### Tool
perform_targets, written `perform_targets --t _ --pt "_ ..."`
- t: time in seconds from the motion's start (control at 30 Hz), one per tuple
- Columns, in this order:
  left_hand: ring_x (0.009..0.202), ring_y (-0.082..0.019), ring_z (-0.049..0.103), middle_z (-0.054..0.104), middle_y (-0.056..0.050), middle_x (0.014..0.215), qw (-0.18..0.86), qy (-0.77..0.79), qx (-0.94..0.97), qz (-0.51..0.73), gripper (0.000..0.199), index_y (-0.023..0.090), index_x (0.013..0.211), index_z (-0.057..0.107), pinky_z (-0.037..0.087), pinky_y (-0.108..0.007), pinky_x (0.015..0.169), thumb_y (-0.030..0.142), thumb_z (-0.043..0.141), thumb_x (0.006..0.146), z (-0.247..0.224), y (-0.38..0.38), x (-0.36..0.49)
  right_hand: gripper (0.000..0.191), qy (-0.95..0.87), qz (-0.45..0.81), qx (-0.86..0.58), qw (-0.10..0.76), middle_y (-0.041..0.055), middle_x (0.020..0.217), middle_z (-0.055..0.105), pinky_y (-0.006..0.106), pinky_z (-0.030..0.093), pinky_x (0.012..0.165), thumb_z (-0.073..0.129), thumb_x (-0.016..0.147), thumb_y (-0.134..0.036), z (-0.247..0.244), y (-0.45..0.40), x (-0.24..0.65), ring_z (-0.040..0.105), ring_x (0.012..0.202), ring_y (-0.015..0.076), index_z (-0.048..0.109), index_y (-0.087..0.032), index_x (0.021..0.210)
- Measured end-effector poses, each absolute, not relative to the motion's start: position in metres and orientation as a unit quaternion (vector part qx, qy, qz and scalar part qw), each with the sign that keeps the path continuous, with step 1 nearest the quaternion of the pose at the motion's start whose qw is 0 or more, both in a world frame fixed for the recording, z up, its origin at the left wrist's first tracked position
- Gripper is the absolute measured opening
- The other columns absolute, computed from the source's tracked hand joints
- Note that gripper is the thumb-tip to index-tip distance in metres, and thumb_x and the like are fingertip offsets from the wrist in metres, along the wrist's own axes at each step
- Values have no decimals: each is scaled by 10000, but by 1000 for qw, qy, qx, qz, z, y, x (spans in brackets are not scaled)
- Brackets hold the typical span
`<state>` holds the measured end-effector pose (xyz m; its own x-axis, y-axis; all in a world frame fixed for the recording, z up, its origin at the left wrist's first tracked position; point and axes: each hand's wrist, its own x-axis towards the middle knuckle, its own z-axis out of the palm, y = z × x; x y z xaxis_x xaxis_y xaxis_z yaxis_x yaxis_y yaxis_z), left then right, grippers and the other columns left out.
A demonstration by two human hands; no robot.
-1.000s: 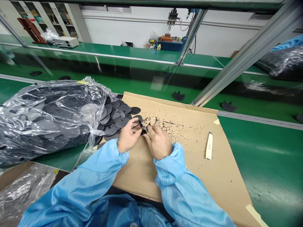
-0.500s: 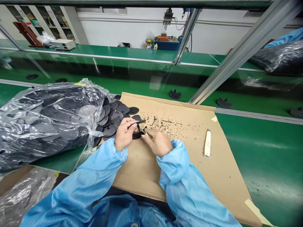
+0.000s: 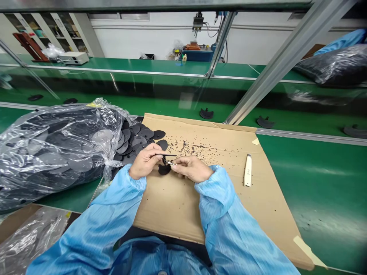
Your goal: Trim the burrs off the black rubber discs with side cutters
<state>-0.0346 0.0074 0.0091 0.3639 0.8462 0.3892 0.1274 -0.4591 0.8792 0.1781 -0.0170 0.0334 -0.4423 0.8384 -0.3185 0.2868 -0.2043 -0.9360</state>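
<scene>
Pinched by the left hand [image 3: 144, 163], a black disc [image 3: 169, 155] is now levelled, seemingly easing access for a metal tool [image 3: 172, 163] pinched by the right hand [image 3: 195, 168].

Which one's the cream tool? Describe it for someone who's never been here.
Find the brown cardboard sheet on the green bench. Right of the right hand, near the sheet's right edge, lies a slim cream tool. Its dark writing sets it apart from the black specks and pale tape.

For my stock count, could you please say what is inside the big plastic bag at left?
Dark, flat, rounded pieces show through the plastic bag; whatever lies deeper is covered by them.
</scene>
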Motion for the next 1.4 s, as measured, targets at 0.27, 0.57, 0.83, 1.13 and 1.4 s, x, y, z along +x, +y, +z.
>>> perform_targets --t 0.27,0.57,0.83,1.13,1.4 --pt "803 -136 560 557 -52 853 337 300 820 351 204 221 972 726 481 -268 740 272 554 875 16 10 -45 211 -725 402 -538 150 -10 691 635 228 366 577 616 799 -368 40 -20 178 535 625 120 718 -197 869" --pt "820 -179 514 617 -67 866 84 390 856 328 272 222 1001 712 436 -316 755 163 474 883 11 1 -31 160 -764 196 -605 107 17 814 692 258 368 620 577 851 -347 45 -30 160 612 742 174 691 -237 875" --pt "834 -157 577 614 -52 871 242 422 759 432 185 203 951 723 459 -274 765 259 573 859 5 8 -32 166 -739 209 -625 139 10 826 697 260 370 641 599 835 -336 50 -32 157 611 745 178 694 -251 940" --pt "828 -167 533 641 -56 830 74 319 851 409 247 217 920 723 430 -308 770 135 497 864 17 0 -33 156 -734 296 -583 183 -12 764 682 244 389 620 614 820 -334 49 -27 165 597 697 148 707 -227 886" --pt "805 -165 589 621 -58 856 267 429 766 397 148 165 909 697 480 -285 738 237 595 830 9 3 -31 213 -764 205 -603 108 27 924 697 282 421 701 593 835 -352 42 -28 159 628 841 203 692 -249 992"
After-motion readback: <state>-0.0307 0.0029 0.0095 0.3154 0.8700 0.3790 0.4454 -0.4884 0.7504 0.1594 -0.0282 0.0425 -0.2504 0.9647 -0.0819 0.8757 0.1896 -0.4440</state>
